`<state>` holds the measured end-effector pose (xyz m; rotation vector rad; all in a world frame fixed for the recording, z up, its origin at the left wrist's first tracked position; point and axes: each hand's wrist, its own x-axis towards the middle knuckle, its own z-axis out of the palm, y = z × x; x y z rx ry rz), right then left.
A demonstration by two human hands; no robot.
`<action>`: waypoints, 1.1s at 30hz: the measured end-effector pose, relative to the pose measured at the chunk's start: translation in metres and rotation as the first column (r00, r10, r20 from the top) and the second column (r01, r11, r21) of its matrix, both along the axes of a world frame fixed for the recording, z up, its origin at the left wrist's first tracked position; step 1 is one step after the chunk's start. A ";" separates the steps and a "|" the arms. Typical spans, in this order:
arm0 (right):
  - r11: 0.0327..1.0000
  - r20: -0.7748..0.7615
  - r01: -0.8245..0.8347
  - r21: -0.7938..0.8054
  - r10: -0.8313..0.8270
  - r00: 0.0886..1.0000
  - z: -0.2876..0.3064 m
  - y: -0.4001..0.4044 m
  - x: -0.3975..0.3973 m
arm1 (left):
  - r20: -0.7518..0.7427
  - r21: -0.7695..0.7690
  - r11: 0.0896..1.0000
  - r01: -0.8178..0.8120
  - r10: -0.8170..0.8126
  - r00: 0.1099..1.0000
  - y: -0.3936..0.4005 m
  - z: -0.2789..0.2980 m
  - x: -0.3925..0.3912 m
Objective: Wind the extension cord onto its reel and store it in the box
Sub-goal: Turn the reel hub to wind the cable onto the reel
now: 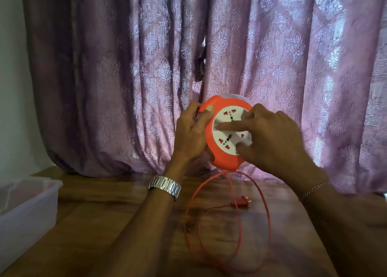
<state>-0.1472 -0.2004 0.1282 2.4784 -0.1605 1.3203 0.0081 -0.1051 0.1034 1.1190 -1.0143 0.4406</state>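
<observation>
The left hand (pixel 191 133) has its grip around the orange rim of the reel (pixel 227 133), held up above the tabletop (pixel 125 224). The right hand (pixel 270 137) presses fingertips on the reel's white socket face, grasping nothing. The cord (pixel 264 201) hangs in loose loops to the plug (pixel 240 201). A clear box (pixel 27 205) stands at left; purple curtains (pixel 209 56) hang behind.

The reel (pixel 225 151) is bright orange, with a white round face (pixel 228 128) in the middle. The face has small red and dark holes. The cord (pixel 266 203) is orange too, and so is the plug (pixel 240 201). The table (pixel 125 224) is brown wood with darker streaks. The curtain (pixel 146 67), far behind, is purple with a pale leafy pattern all over. The box (pixel 27 209), on the left, is see-through and whitish. The watch (pixel 165 186) is shiny silver. The bracelet (pixel 314 189) is a thin pale chain. The wall (pixel 12 67), far left, is pale grey-white.
</observation>
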 end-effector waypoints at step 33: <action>0.972 -0.176 -0.146 -0.182 0.114 0.978 0.005 -0.015 0.004 | -0.063 -0.034 0.996 0.086 -0.088 0.994 0.003 0.003 0.003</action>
